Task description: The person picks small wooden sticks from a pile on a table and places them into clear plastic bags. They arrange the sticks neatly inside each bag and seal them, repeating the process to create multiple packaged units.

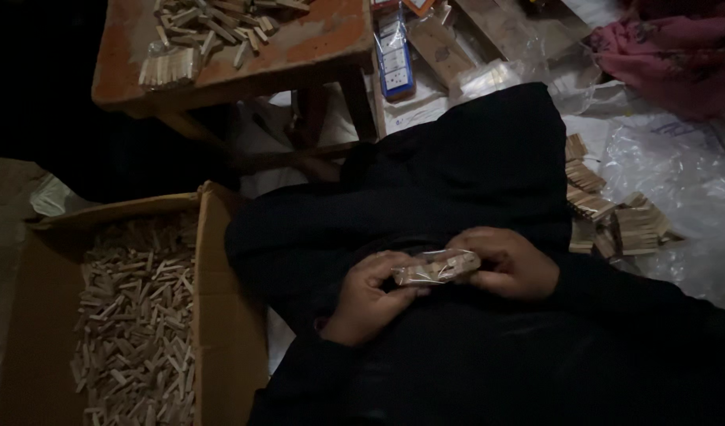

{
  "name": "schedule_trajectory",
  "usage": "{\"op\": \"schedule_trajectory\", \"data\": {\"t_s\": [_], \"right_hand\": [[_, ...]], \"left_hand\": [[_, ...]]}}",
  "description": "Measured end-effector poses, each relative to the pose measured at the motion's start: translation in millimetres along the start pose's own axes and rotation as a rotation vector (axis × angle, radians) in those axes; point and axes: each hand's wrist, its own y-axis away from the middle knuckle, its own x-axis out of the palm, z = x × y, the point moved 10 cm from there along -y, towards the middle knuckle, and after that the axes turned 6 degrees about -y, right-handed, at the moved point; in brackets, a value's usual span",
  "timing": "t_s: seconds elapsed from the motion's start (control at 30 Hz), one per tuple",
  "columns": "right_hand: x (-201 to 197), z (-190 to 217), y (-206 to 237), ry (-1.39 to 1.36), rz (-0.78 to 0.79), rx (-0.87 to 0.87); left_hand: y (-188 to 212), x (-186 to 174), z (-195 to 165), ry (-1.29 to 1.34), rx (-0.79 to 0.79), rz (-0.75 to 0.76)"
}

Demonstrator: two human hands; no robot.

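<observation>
Over my lap, draped in black cloth [457,181], both hands hold a small clear packet of short wooden sticks [436,267]. My left hand [370,296] grips the packet's left end from below. At the packet's right end, my right hand [508,262] closes its fingers over it. The packet lies level between the two hands.
An open cardboard box [212,276] full of loose wooden sticks stands at my left. A low wooden stool [299,51] ahead carries more sticks and a bundle. Bundled sticks [615,221] lie on clear plastic sheeting [686,173] at right. A blue packet [395,63] and pink cloth [670,55] lie beyond.
</observation>
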Motion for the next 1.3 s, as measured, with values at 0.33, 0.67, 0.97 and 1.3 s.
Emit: {"op": "schedule_trajectory", "data": {"t_s": [0.33,0.67,0.97,1.3], "right_hand": [[-1,13,-7,0.008,-0.03,0.001],[10,-22,-3,-0.087,0.012,0.052],[15,-15,-1,-0.084,0.04,-0.024],[4,-12,4,-0.11,-0.105,-0.039]], "left_hand": [[3,-7,-4,0.167,-0.088,-0.021],[2,-2,12,0.023,-0.055,0.0],[4,5,3,0.037,0.028,0.09],[6,-15,-17,0.041,0.117,-0.124]]}}
